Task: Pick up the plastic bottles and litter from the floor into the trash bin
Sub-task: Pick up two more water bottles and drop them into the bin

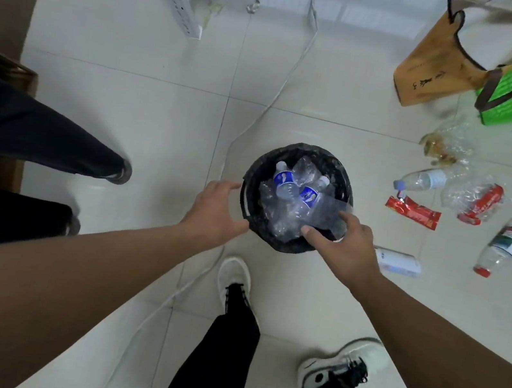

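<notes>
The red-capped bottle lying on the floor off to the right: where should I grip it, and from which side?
Grip the red-capped bottle around its clear body, just below the label, coming down from above with the right hand. It lies flat with its long sides clear of other litter, so fingers can probably close across its width.

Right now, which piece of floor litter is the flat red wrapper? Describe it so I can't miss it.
Start at the black trash bin mid-floor and look to its right. The red wrapper lies flat just below the clear blue-capped bottle. Unlike the bottles around it, it is opaque, flat and red.
</notes>
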The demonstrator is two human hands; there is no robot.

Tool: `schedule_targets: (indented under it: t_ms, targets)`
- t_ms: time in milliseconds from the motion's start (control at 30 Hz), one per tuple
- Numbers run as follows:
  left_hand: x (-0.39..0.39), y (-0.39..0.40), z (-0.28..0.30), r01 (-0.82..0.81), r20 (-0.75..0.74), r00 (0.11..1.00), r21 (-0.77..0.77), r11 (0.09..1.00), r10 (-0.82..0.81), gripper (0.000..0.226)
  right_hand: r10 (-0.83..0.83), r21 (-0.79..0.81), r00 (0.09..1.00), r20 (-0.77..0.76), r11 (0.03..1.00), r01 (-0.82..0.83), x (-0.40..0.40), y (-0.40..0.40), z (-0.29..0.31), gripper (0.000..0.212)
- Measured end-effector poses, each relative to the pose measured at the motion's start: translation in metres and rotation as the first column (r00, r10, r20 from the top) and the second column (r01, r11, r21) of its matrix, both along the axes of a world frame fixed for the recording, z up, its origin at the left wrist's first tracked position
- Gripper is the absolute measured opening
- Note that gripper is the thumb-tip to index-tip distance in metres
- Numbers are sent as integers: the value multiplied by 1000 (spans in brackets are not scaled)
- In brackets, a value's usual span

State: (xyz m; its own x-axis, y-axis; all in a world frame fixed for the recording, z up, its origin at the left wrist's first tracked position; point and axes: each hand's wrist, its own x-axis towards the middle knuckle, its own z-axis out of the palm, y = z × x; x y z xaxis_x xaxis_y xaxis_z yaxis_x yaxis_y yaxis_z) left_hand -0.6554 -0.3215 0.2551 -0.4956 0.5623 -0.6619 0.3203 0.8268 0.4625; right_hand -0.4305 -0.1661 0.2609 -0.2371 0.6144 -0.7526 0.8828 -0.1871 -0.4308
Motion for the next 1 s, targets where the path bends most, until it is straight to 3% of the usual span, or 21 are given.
schedule_targets:
  t_ms: [167,433,667,800,1000]
  targets:
    - [13,8,9,1,6,1000,-8,1000,-1,87,36,17,999,22,999,-36,36,9,10,100]
    - [64,40,18,108,-25,994,-2,994,-108,87,-101,40,995,-12,994,101,123,25,18,105]
    - [149,85,20,229,56,972,-9,973,-228,82,-239,-16,970,38,971,240,246,33,30,109]
    - [210,113,17,294,29,955,-23,955,-294,92,-336,-16,940,57,941,337,324,31,37,110]
    - [299,158,24,410,-8,912,-16,912,-410,89,-431,-12,900,67,902,432,423,26,46,110]
